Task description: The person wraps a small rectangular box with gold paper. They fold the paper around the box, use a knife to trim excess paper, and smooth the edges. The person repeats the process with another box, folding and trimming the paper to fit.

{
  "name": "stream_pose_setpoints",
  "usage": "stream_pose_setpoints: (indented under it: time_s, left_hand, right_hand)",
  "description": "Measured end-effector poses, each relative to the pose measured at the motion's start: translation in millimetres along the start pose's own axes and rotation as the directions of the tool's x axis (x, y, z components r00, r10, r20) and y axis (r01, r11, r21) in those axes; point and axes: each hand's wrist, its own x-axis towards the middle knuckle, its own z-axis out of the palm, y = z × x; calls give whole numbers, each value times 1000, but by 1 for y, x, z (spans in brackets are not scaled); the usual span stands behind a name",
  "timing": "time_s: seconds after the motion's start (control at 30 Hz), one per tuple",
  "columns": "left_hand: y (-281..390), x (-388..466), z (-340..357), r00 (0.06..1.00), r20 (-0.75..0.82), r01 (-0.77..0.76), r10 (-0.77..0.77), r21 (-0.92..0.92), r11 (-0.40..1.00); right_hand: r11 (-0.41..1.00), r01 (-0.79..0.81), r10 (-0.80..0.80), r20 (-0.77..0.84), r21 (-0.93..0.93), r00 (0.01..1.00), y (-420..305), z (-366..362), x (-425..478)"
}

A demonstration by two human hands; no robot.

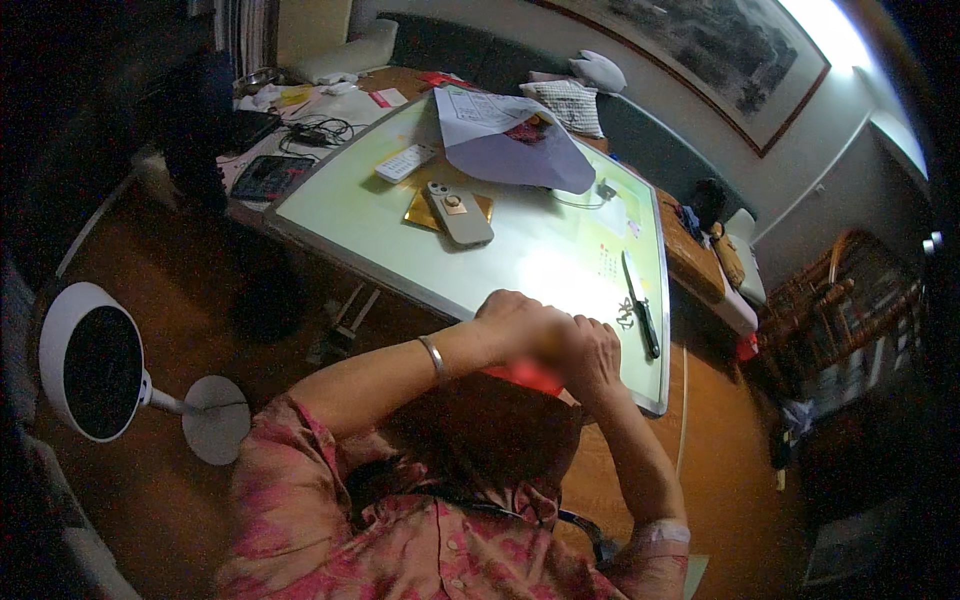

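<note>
My left hand (510, 319) and my right hand (598, 352) are close together at the near edge of the glossy light-green table (360, 247). Between them is a blurred brownish thing that I cannot identify; the blur also covers some fingers, so what each hand grips is unclear. A red thing (529, 377) shows just below the hands. Right of my right hand, a knife with a black handle (646, 328) lies on the table. Farther in, a phone in a light case (459, 217) rests partly on a gold square (424, 210).
A white remote control (406, 163) and a large sheet of paper (517, 146) lie on the table's far part. A side table at the left holds black cables (319, 133) and a dark tablet-like device (271, 178). A round white device on a stand (91, 360) is at the left.
</note>
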Motion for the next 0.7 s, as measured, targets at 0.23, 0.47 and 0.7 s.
stream_pose_setpoints:
  time_s: [0.23,0.47,0.7]
  left_hand:
    - [-33,-5,39,858,-427,-134,285,349,927]
    - [-28,-7,16,994,-65,97,-91,95,991]
    - [-28,-2,2,934,277,215,-226,72,974]
  right_hand:
    - [944,-68,22,143,323,989,-2,-1,6]
    - [986,85,-105,-138,-143,985,-13,10,16]
    - [988,157,-156,-107,3,982,-4,15,20]
